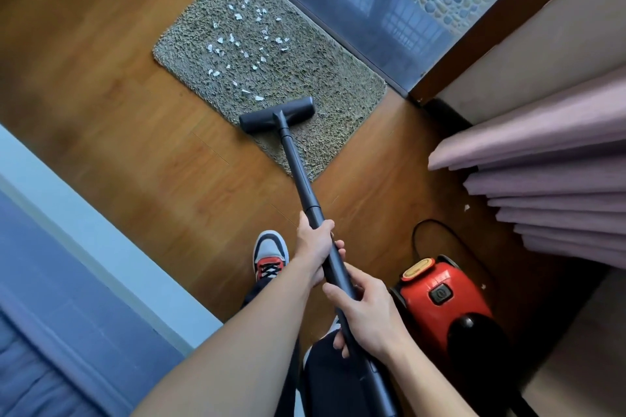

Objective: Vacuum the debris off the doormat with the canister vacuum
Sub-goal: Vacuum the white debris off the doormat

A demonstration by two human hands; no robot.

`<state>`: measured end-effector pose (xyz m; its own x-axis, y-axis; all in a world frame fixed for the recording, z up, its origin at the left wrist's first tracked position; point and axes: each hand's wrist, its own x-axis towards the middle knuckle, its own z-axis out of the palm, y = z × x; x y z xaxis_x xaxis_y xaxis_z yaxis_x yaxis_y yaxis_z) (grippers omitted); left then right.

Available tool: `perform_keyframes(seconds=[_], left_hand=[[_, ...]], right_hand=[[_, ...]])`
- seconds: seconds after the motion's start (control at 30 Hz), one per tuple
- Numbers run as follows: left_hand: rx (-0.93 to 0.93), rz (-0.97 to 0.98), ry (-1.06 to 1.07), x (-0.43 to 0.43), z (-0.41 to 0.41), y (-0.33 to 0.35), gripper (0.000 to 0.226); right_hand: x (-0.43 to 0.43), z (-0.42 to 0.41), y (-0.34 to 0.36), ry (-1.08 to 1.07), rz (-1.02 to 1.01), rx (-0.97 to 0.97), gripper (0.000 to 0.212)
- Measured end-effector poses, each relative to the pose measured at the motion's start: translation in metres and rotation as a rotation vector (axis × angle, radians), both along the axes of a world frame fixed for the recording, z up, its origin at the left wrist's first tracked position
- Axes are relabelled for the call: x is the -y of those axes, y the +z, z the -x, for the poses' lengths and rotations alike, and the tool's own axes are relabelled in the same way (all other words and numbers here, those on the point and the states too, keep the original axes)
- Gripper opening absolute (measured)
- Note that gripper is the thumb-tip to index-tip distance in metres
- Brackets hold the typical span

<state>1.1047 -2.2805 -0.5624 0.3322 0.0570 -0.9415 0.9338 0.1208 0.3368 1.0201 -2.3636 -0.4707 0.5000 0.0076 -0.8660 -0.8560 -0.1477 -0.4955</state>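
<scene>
A shaggy grey-green doormat [325, 78] lies on the wooden floor beside the glass door. Several white scraps of debris [242, 41] are scattered over its far half. The black floor head [276, 114] of the vacuum rests on the mat's near part, just short of the closest scraps. A black wand [299, 173] runs back from it to me. My left hand [313, 244] grips the wand higher up, and my right hand [364, 313] grips it lower down, near my body. The red canister vacuum [443, 294] sits on the floor at my right.
A black cord [426, 230] loops behind the canister. Pink curtain folds [542, 173] hang at the right. The glass door [389, 10] borders the mat's far side. A blue bed edge [67, 264] fills the left. My sneaker [270, 256] stands below the mat.
</scene>
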Motion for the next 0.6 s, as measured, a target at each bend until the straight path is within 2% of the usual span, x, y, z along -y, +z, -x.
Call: perform_keyframes(seconds=[0.17,0.3,0.6], left_hand=[[0.017,-0.012,0.014,-0.017,-0.031,-0.009,0.056],[0.008,-0.014,0.024,-0.032,-0.062,-0.015,0.062],[0.025,-0.030,0.023,-0.071,-0.125,-0.025,0.060]], right_hand=[[-0.016,-0.032,-0.004,0.012,-0.002,0.029,0.024],[-0.032,-0.062,-0.008,0.015,-0.003,0.041,0.032],[-0.070,-0.123,-0.015,-0.030,-0.035,0.047,0.029]])
